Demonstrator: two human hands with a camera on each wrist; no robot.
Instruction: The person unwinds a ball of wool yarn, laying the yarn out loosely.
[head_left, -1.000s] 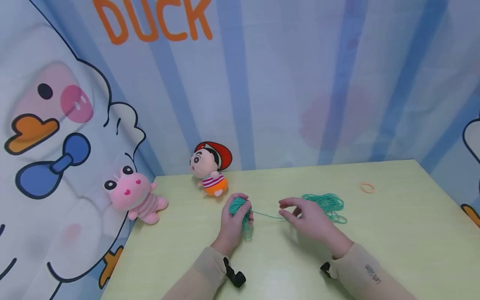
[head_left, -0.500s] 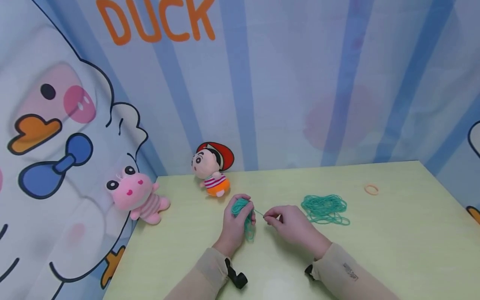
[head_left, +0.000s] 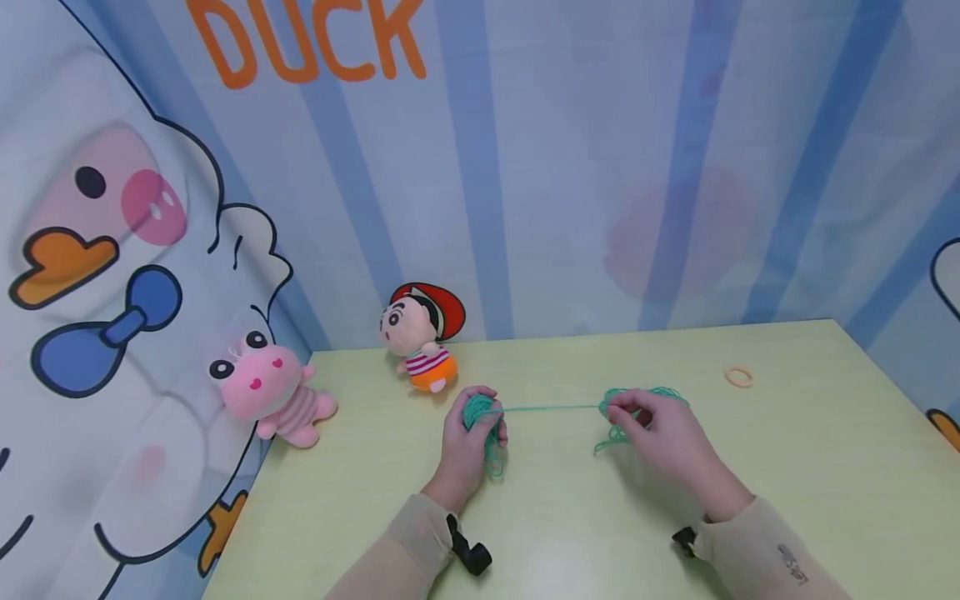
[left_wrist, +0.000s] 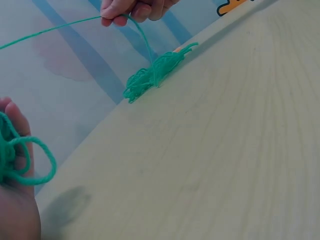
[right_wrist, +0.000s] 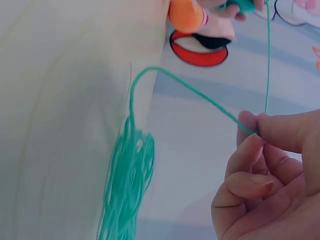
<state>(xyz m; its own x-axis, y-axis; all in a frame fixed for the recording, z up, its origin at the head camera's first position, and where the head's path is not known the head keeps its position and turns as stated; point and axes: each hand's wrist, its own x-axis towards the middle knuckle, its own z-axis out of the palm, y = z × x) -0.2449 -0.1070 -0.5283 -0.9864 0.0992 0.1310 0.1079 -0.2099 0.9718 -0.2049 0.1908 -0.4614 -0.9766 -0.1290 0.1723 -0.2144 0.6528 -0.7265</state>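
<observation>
Green looped yarn (right_wrist: 125, 185), left hand (head_left: 459, 454) gripping a bundle (head_left: 476, 409), right hand (head_left: 671, 433) pinching a taut strand (head_left: 551, 408)

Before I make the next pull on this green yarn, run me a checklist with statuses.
1. Left hand grips the yarn bundle: ok.
2. Right hand pinches the strand: ok, between thumb and fingertips.
3. Strand runs unsnagged between the hands: ok, nearly straight.
4. Bundle is tidy: not ok, loops hang below the left hand.
5. Yarn pile is free of knots: cannot tell, its loops overlap.
6. Doll is off the strand: ok, it is behind the left hand.
</observation>
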